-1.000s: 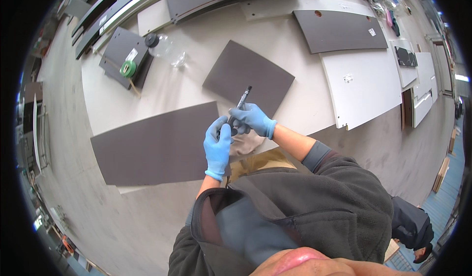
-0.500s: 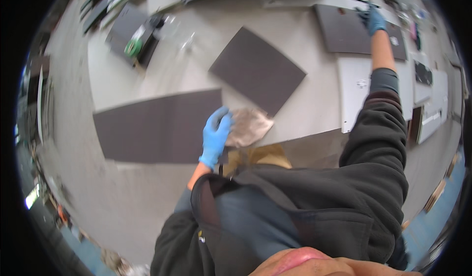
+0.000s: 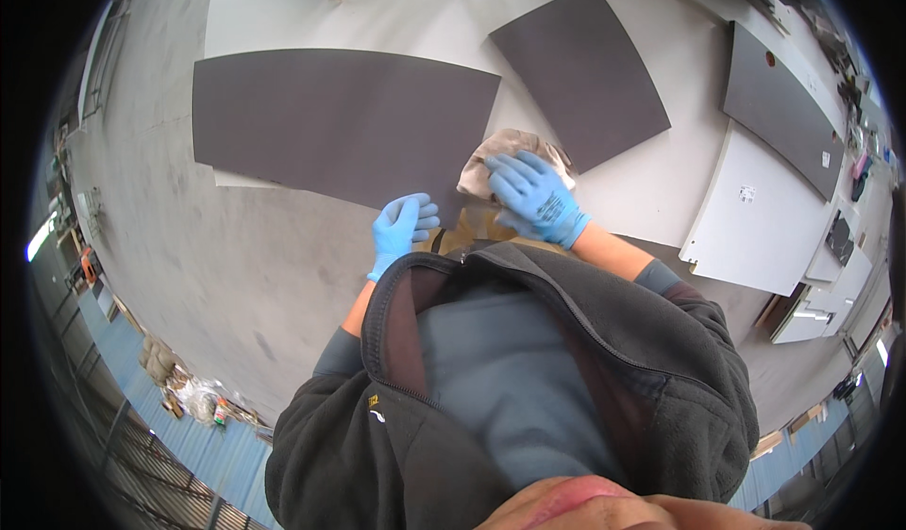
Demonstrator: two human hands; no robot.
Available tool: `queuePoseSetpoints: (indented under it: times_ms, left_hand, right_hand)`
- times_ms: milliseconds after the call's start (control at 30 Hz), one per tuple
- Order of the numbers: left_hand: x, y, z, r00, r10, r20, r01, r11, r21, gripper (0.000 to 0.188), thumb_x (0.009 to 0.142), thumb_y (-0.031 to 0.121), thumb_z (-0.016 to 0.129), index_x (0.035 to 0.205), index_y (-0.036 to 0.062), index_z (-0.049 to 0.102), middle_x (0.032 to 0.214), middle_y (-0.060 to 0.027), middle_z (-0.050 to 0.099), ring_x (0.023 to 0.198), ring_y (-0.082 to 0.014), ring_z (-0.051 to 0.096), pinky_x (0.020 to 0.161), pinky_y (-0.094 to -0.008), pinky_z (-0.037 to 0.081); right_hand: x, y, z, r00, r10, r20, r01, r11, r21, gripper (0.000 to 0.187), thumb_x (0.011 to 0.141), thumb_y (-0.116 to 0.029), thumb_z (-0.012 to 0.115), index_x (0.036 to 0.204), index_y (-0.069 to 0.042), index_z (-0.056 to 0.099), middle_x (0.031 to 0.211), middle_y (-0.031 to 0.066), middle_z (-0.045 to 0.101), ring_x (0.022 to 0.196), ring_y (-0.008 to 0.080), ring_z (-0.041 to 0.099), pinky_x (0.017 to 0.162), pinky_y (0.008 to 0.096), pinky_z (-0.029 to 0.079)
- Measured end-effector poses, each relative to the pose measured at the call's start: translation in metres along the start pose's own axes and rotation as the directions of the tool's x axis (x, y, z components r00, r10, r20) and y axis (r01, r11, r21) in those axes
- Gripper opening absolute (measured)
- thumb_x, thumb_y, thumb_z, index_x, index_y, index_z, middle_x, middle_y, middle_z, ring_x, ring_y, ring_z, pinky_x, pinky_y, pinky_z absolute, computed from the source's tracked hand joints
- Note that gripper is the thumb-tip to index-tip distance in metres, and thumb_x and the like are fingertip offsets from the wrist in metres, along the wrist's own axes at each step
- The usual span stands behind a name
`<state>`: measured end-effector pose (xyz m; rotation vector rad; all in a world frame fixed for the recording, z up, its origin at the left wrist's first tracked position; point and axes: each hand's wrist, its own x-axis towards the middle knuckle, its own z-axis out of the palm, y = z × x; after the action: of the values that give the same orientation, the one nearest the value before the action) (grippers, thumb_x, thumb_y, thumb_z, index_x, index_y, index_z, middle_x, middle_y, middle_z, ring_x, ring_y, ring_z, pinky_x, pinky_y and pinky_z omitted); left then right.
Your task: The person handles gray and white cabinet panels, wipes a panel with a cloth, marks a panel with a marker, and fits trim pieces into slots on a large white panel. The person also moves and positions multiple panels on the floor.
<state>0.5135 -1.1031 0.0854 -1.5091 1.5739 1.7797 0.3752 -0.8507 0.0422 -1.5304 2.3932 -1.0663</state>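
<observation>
While both hands work at the near edge of the worktop, the following applies.

Right hand: the blue-gloved right hand (image 3: 534, 193) lies palm down, fingers spread, flat on the crumpled beige cloth (image 3: 505, 152); it presses rather than grips.

Left hand: the blue-gloved left hand (image 3: 401, 228) is loosely curled, fingers bent at the near edge of the large dark grey rectangular panel (image 3: 340, 119); whether it grips that edge cannot be told.

Cloth position: on the pale grey worktop (image 3: 642, 176), between the large panel and the smaller dark grey panel (image 3: 583, 69), touching or overlapping the corners of both.

Brown object: a tan item (image 3: 469, 238) sits just below the hands, partly hidden by the dark fleece jacket collar; its kind cannot be told.

Risk, panel shift: the large panel appears to overhang the near edge of the worktop; downward pressure from the left hand could tip or slide it.

Risk, cloth drag: the cloth is bunched; a push across a panel corner could snag it or move the smaller panel.

Risk, surface marking: grit trapped under the cloth could scratch the matt face.

Count, gloved hands: two.

Count, cloths: one.

Count, dark grey panels: three, the third (image 3: 781, 105) at far right.

Count, white panels: one in clear view (image 3: 755, 214), with more stacked at the right rim, number uncertain.
</observation>
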Motion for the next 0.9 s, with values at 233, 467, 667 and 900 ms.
queuePoseSetpoints:
  times_ms: [233, 467, 667, 900]
  left_hand:
    - [0.003, -0.037, -0.041, 0.991, -0.114, -0.076, 0.103, 0.985, -0.139, 0.033, 0.106, 0.029, 0.062, 0.124, 0.0018, 0.07, 0.11, -0.0113, 0.078, 0.089, -0.0147, 0.076, 0.071, -0.0255, 0.056]
    - [0.008, -0.059, -0.05, 0.999, -0.003, 0.053, 0.014, 0.979, -0.204, 0.036, 0.107, 0.03, 0.062, 0.127, 0.0015, 0.069, 0.113, -0.0115, 0.078, 0.091, -0.0152, 0.076, 0.073, -0.0262, 0.057]
    - [0.009, -0.064, -0.05, 0.988, 0.029, 0.153, -0.005, 0.987, -0.159, 0.036, 0.108, 0.029, 0.061, 0.13, 0.0, 0.067, 0.113, -0.0127, 0.078, 0.089, -0.0164, 0.077, 0.07, -0.0268, 0.058]
    - [-0.004, -0.016, 0.0, 0.924, 0.257, 0.283, -0.242, 0.966, -0.088, 0.037, 0.108, 0.027, 0.062, 0.132, -0.0006, 0.066, 0.115, -0.0127, 0.077, 0.093, -0.0147, 0.075, 0.074, -0.0245, 0.057]
  right_hand:
    - [-0.02, 0.008, 0.048, 1.0, 0.007, -0.005, -0.008, 0.995, -0.103, 0.059, 0.076, -0.029, 0.076, 0.128, -0.003, 0.062, 0.144, 0.0188, 0.059, 0.133, 0.0363, 0.058, 0.109, 0.0533, 0.048]
    - [-0.012, 0.016, 0.057, 0.999, -0.01, -0.038, 0.004, 0.988, -0.154, 0.045, 0.084, -0.017, 0.069, 0.126, -0.003, 0.064, 0.14, 0.0154, 0.064, 0.126, 0.0343, 0.063, 0.095, 0.0464, 0.056]
    - [-0.012, 0.002, 0.047, 0.972, 0.218, -0.083, -0.22, 0.975, -0.017, 0.043, 0.086, -0.004, 0.062, 0.128, -0.007, 0.068, 0.138, 0.0158, 0.067, 0.127, 0.0324, 0.065, 0.104, 0.0433, 0.054]
    - [-0.033, -0.004, -0.021, 0.379, 0.903, -0.204, -0.565, 0.4, 0.721, 0.036, 0.106, -0.022, 0.063, 0.134, 0.001, 0.064, 0.115, 0.0123, 0.073, 0.108, 0.0175, 0.067, 0.096, 0.0339, 0.055]
